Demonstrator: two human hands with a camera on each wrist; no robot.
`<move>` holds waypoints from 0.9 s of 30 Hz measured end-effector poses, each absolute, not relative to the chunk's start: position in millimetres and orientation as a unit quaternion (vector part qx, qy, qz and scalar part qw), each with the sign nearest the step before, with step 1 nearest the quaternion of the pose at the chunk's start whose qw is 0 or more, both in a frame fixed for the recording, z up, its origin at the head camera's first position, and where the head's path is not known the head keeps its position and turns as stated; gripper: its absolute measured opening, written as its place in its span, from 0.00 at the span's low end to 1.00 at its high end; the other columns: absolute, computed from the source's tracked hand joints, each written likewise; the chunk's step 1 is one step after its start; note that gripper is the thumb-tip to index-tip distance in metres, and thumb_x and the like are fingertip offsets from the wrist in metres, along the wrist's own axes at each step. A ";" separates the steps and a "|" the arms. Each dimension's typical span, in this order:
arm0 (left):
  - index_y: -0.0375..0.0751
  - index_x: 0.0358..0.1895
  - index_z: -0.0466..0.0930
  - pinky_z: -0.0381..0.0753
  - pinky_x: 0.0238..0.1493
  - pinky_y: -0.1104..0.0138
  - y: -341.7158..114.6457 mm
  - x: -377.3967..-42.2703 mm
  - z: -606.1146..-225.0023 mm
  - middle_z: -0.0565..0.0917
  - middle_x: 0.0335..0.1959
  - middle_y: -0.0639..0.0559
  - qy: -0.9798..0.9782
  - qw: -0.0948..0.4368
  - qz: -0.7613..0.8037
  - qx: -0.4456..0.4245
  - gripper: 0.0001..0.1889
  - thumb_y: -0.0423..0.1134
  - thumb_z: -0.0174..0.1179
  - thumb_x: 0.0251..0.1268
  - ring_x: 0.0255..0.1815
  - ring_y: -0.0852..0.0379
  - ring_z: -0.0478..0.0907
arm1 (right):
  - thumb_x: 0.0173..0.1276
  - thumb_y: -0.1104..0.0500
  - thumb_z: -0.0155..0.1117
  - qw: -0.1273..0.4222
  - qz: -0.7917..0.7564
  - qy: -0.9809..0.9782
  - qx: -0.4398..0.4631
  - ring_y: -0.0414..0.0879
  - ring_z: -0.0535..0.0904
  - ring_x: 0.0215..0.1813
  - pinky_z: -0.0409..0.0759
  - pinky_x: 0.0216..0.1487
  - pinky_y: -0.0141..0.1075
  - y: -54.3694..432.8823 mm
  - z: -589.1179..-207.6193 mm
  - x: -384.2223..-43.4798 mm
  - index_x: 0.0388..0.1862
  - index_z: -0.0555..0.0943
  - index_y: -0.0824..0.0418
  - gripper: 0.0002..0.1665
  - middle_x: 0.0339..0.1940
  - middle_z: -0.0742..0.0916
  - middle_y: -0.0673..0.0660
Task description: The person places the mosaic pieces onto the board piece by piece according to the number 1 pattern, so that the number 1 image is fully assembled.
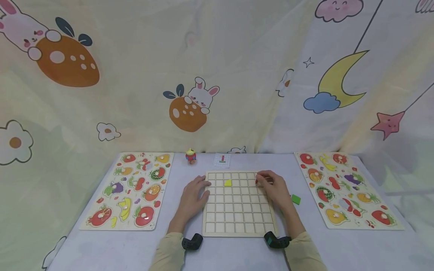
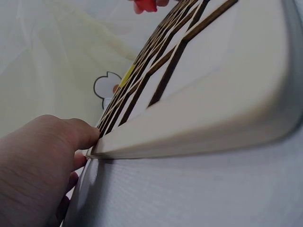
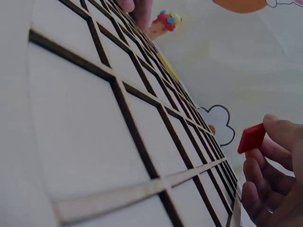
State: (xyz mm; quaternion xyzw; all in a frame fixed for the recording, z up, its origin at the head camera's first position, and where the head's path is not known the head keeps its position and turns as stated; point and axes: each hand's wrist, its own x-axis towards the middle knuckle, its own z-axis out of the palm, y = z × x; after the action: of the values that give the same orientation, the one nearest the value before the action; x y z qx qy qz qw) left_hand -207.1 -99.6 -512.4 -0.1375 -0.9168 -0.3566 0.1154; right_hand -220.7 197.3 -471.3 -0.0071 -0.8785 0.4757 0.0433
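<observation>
Thumb and fingers of the right hand (image 1: pixel 274 186) are pinched together on a small red tile (image 3: pixel 252 138); on my right wrist feed I see it held up in the air, with a gap between it and the wooden grid board (image 1: pixel 239 208). From the head view I place that tile by the board's far right corner. I have the left hand (image 1: pixel 194 194) at the far part of the board's left edge, its fingers fairly straight, touching the rim and clasping nothing that I can make out.

On the board, near its far edge and left of the middle, I see a yellow tile (image 1: pixel 228 183) with one slanted side. A green tile (image 1: pixel 296 199) lies off the board, just beyond its right edge, beside the right forearm.

Past the board, at the far edge of the white surface (image 1: pixel 237 256), I find a small figurine (image 1: pixel 191 156) and, to its right, a printed card (image 1: pixel 222 160). One fruit puzzle (image 1: pixel 125 226) lies along the surface's left edge, another fruit puzzle (image 1: pixel 356 224) along its right edge. Behind hangs a printed curtain (image 1: pixel 135 75).
</observation>
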 end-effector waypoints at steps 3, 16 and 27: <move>0.51 0.50 0.79 0.59 0.71 0.46 -99.9 -207.3 -512.5 0.73 0.65 0.49 -0.917 0.116 -0.355 -0.136 0.13 0.40 0.59 0.63 0.72 0.47 0.62 | 0.66 0.40 0.58 0.046 0.488 -0.872 0.009 0.46 0.80 0.49 0.77 0.52 0.40 195.7 -471.2 -221.1 0.52 0.78 0.53 0.24 0.41 0.88 0.52; 0.49 0.51 0.79 0.58 0.71 0.46 -100.1 -207.6 -510.7 0.73 0.66 0.49 -0.917 0.115 -0.356 -0.140 0.13 0.40 0.58 0.63 0.72 0.47 0.62 | 0.65 0.47 0.62 0.025 0.494 -0.868 0.042 0.46 0.80 0.44 0.77 0.47 0.33 185.9 -471.4 -220.2 0.54 0.78 0.54 0.22 0.46 0.86 0.53; 0.52 0.51 0.79 0.58 0.72 0.46 -100.0 -207.9 -512.9 0.72 0.66 0.50 -0.918 0.109 -0.356 -0.133 0.13 0.41 0.58 0.63 0.72 0.48 0.62 | 0.65 0.49 0.62 0.005 0.507 -0.860 0.054 0.46 0.77 0.41 0.75 0.42 0.32 176.0 -470.2 -218.4 0.55 0.78 0.54 0.21 0.45 0.85 0.51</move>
State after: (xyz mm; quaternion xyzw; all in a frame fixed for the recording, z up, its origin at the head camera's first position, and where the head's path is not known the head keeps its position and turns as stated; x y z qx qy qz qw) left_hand -207.9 -100.0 -512.9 -0.1331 -0.9184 -0.3564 0.1088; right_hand -218.4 176.0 -470.2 0.0538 -0.8602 0.5070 0.0047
